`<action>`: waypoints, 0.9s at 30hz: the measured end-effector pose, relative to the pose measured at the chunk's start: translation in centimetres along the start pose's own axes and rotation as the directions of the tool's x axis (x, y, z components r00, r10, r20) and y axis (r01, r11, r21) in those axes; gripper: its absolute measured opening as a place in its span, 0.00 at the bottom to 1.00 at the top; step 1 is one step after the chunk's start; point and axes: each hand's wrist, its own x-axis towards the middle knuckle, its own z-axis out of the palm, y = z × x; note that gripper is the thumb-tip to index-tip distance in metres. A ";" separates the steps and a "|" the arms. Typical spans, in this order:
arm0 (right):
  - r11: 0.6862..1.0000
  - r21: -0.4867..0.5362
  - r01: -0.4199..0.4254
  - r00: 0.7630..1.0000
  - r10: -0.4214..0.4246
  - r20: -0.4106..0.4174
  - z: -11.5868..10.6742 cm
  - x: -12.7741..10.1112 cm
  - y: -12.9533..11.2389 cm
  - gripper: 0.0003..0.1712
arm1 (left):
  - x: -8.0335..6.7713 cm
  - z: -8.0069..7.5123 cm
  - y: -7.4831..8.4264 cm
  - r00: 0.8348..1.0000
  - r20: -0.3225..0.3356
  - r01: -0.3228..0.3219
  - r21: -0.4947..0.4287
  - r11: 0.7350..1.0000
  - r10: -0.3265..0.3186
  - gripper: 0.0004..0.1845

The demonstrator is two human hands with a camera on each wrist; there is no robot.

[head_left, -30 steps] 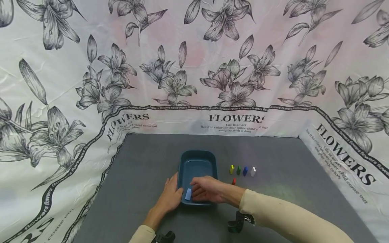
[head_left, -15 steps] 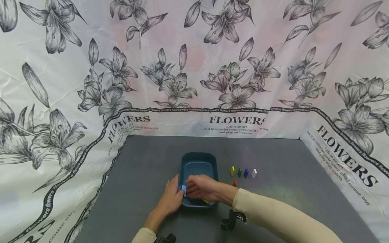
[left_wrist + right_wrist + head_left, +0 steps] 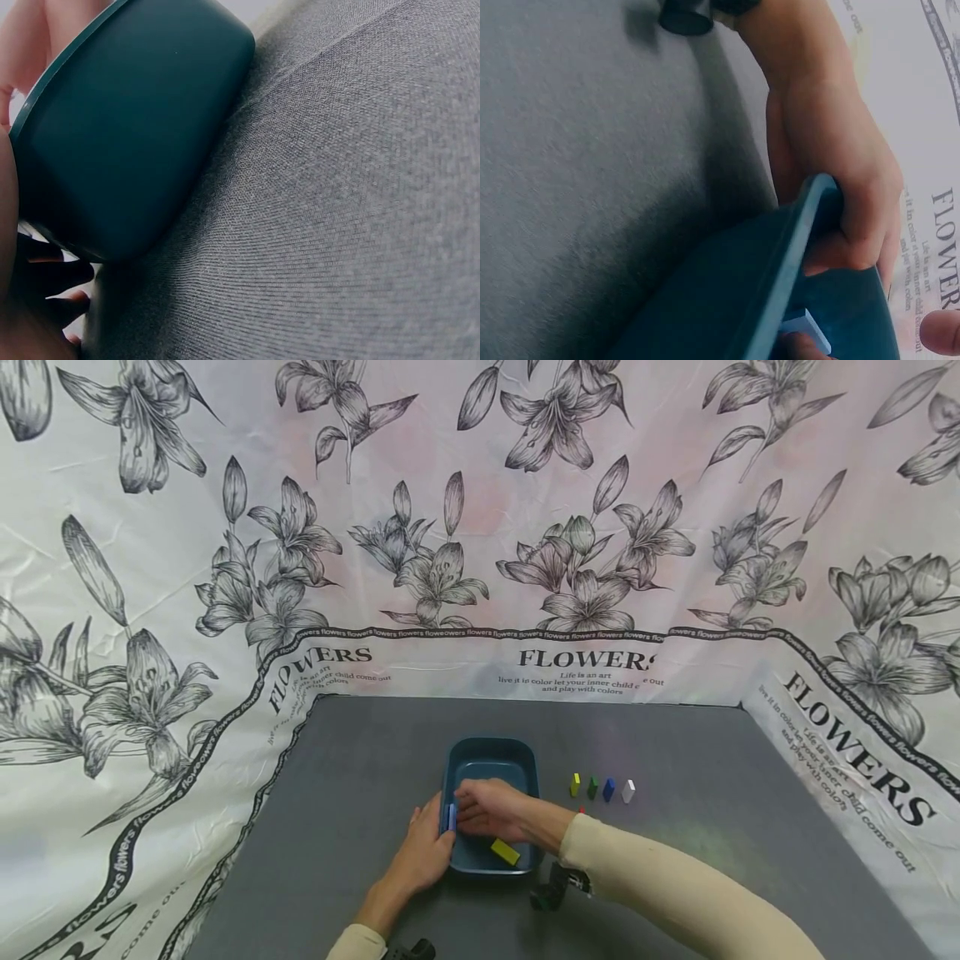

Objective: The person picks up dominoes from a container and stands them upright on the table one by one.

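Note:
A dark blue tray (image 3: 533,777) sits on the grey table. My left hand (image 3: 422,853) grips its left rim, thumb hooked over the edge; the right wrist view shows that hand (image 3: 840,172) on the rim (image 3: 804,240). My right hand (image 3: 487,806) reaches into the tray and pinches a light blue block (image 3: 452,817) against the left wall, and the block (image 3: 807,330) shows by a fingertip (image 3: 941,330). A yellow block (image 3: 505,852) lies flat in the tray's near part. The left wrist view shows only the tray's outer wall (image 3: 127,142).
To the right of the tray stand four small blocks in a row: yellow (image 3: 574,784), green (image 3: 592,787), blue (image 3: 608,789) and white (image 3: 627,790). A red one (image 3: 582,810) peeks out behind my right forearm. Flowered cloth walls close in the table (image 3: 360,752) on three sides.
My right hand carried the light blue block from the tray's near edge up along the left wall. Its shift uncovered the yellow block. The left hand stayed on the rim.

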 end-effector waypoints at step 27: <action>0.996 -0.064 0.058 0.986 -0.067 -0.151 -0.1 2.7 -0.3 0.13 | 0.0 0.0 0.1 1.000 -0.002 0.012 0.027 1.000 -0.012 0.36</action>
